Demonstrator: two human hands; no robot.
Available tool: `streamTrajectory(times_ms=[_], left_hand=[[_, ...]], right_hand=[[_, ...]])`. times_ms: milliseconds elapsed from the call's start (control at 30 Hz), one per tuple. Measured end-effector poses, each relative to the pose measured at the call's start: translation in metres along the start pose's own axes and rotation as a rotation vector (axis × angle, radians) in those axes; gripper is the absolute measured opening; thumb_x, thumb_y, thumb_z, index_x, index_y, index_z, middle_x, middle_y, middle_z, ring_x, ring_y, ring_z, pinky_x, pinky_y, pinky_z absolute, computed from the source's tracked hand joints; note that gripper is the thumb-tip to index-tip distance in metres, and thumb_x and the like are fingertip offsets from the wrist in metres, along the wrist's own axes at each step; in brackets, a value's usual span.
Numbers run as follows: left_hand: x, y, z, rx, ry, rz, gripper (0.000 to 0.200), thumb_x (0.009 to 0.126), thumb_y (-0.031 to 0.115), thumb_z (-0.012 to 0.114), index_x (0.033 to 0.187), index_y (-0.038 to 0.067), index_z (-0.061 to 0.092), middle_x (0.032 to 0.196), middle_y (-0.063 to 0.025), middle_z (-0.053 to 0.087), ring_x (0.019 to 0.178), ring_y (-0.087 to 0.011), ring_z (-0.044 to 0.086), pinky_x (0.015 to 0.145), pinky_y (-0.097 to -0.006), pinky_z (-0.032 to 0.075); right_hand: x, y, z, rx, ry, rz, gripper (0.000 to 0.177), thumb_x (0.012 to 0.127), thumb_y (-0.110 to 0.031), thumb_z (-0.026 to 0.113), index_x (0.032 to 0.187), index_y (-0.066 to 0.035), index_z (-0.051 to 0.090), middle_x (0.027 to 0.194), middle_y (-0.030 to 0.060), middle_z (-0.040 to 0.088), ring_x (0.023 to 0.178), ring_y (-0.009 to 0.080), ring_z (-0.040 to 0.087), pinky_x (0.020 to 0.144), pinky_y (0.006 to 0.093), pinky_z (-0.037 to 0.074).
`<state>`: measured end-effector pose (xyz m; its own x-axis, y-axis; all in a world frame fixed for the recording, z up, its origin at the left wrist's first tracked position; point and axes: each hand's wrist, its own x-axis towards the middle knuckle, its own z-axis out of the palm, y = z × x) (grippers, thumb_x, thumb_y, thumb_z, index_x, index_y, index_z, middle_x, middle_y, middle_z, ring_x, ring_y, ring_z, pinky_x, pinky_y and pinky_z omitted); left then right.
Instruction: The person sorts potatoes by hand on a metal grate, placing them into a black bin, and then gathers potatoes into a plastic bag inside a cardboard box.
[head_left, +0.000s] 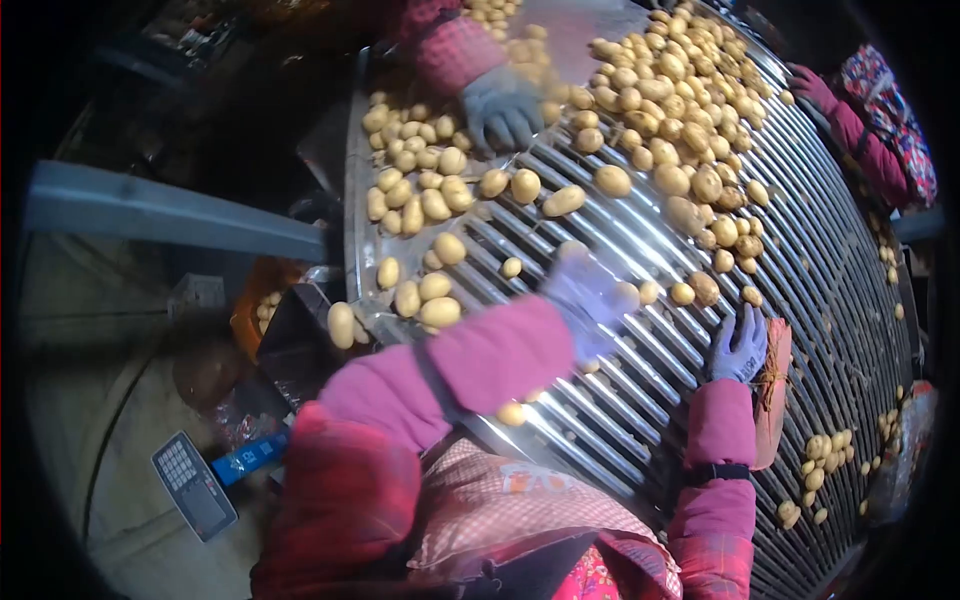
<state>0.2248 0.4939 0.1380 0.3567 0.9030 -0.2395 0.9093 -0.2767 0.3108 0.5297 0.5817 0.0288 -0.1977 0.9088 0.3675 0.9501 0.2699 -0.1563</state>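
Note:
I stand at a roller conveyor (640, 400) of metal bars carrying many yellow potatoes (680, 90). My left hand (588, 295), in a pale blue glove and motion-blurred, reaches over the bars among loose potatoes and touches one small potato (629, 294). I cannot tell whether it grips that potato. My right hand (738, 346), also gloved, rests flat on the rollers with fingers spread and holds nothing. It lies beside a reddish mesh bag (773, 392). A few potatoes (704, 288) lie just beyond it.
A co-worker's grey-gloved hand (503, 106) works the potato pile at the top. Another person's pink-gloved hand (812, 87) and floral sleeve are at the far right. An orange crate (255, 312), a grey beam (170, 210) and a keypad device (194, 487) lie left of the conveyor.

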Motion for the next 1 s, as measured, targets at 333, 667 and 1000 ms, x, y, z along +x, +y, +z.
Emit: streamTrajectory(times_ms=[333,667,1000], left_hand=[[-0.070,-0.018,0.019,0.166,0.546,-0.034,0.043,0.070,0.034,0.066,0.107,0.012,0.060,0.116,-0.0126,0.052,0.109,-0.0295,0.048,0.092,-0.0479,0.034],[-0.124,-0.003,0.077,0.301,0.320,-0.246,0.022,0.073,0.026,0.058,0.090,0.014,0.065,0.115,-0.0088,0.055,0.118,-0.0266,0.045,0.103,-0.0495,0.026],[-0.175,-0.019,0.080,0.011,0.833,-0.302,0.037,0.071,0.024,0.063,0.106,0.011,0.059,0.113,-0.0133,0.054,0.108,-0.0330,0.050,0.094,-0.0468,0.036]], right_hand=[[0.000,0.007,0.006,0.030,0.047,-0.020,0.040,0.088,-0.029,0.056,0.122,-0.008,0.055,0.124,0.0162,0.054,0.116,0.0338,0.048,0.098,0.0433,0.037],[0.010,0.052,-0.014,0.266,-0.116,-0.103,0.042,0.085,-0.024,0.060,0.123,-0.007,0.053,0.123,0.0179,0.053,0.116,0.0336,0.049,0.098,0.0409,0.038],[-0.052,0.127,-0.072,-0.214,-0.318,0.156,0.072,0.077,-0.021,0.065,0.141,-0.017,0.032,0.130,0.0228,0.045,0.119,0.0403,0.044,0.099,0.0452,0.039]])
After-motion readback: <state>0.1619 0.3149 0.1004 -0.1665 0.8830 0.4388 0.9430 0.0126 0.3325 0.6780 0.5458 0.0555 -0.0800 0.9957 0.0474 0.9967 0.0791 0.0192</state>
